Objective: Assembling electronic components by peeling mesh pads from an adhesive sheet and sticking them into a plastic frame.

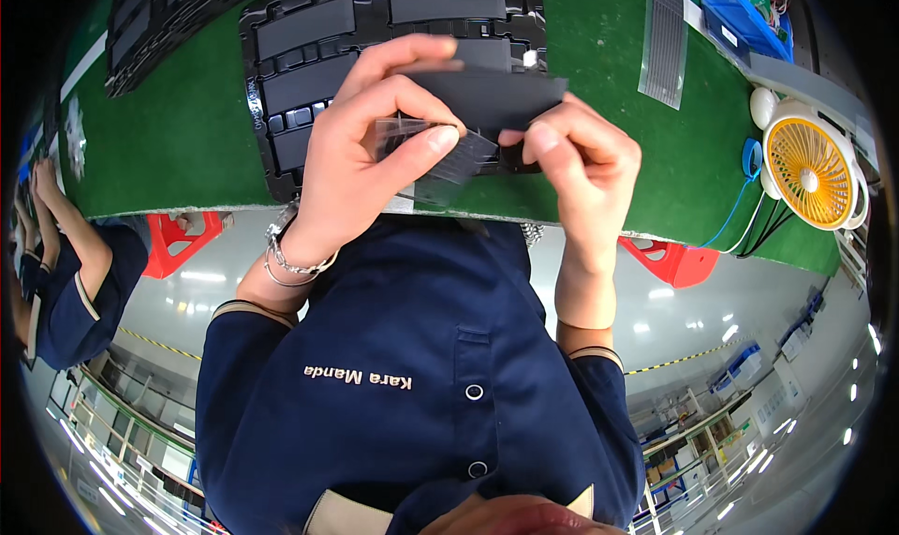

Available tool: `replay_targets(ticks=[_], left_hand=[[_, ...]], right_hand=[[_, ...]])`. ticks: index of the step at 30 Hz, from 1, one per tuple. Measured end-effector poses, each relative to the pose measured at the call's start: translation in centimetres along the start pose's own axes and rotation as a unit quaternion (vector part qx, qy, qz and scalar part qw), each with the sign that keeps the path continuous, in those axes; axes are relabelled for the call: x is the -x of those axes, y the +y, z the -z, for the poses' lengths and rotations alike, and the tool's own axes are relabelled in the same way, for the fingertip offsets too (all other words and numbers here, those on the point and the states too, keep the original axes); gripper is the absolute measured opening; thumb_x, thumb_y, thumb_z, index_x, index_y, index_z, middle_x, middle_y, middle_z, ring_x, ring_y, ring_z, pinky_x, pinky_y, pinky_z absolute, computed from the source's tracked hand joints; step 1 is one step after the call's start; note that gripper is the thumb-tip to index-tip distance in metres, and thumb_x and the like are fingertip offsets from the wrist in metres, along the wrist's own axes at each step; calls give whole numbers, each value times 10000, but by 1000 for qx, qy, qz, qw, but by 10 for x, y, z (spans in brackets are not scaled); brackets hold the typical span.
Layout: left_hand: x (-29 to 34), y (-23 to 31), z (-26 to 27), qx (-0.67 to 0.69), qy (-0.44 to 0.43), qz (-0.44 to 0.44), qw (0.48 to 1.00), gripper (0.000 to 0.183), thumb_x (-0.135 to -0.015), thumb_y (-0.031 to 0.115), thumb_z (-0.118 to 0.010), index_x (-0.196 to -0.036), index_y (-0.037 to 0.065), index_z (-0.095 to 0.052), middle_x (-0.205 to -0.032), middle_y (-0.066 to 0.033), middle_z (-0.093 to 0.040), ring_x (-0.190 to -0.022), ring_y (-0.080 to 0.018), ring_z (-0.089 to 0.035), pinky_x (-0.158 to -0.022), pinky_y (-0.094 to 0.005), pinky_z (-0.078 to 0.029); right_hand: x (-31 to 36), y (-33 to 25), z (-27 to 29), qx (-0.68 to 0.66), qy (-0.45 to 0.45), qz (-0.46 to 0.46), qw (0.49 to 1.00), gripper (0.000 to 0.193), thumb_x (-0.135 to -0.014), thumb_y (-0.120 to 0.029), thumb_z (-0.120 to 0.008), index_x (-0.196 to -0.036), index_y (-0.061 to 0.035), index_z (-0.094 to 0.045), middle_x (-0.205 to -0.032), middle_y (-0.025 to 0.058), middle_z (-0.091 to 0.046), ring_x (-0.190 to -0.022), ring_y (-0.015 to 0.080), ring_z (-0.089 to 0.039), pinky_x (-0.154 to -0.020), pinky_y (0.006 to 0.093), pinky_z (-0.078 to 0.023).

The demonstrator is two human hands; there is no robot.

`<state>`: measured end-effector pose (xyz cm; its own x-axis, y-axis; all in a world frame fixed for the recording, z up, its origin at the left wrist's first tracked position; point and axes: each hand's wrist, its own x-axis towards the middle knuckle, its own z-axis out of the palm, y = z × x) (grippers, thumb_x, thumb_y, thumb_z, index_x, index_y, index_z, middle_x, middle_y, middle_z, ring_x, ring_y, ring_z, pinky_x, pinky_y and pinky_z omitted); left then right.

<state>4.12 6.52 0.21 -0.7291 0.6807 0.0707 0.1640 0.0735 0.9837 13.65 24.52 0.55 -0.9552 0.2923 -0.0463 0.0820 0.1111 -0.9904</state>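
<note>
In front of my chest, above the green table, I hold a thin dark grey panel (492, 99) tilted in the air. Thumb and fingers of my right hand (595, 156) pinch its right end. My left hand (361, 141) is closed, its thumb and forefinger pinching a small clear plastic film (449, 165) with fine lines on it. Other fingers of that hand reach behind the panel's left side; whether they touch it is hidden. Beneath lies a black moulded tray (267, 43) with similar dark panels in its pockets, partly covered by my hands.
A second black tray (173, 20) lies at the far left. On the right are a strip of lined clear film (663, 48), a blue bin (740, 10) with wires, and a white-and-yellow fan (810, 174) with cables. A co-worker's arm (80, 230) rests at the left edge.
</note>
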Motion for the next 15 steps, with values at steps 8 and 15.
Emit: replay_targets(ticks=[8,15], left_hand=[[5,2,-19,331,-31,58,941,84,-852,55,-618,-907,-7,-624,-1316,-201,-509,-997,-122,-584,-823,-273,-462],[3,19,-9,264,-47,59,962,65,-852,42,-619,-885,-10,-639,-1363,-238,-460,-1316,-246,-398,-1019,-352,-332]], right_hand=[[3,-15,-19,-12,-2,40,999,86,-810,-25,-644,-746,22,-610,-690,33,-540,-584,97,-447,-514,257,-346],[-4,-32,4,109,144,38,983,96,-856,-30,-596,-791,28,-635,-795,40,-629,-629,53,-481,-532,200,-369]])
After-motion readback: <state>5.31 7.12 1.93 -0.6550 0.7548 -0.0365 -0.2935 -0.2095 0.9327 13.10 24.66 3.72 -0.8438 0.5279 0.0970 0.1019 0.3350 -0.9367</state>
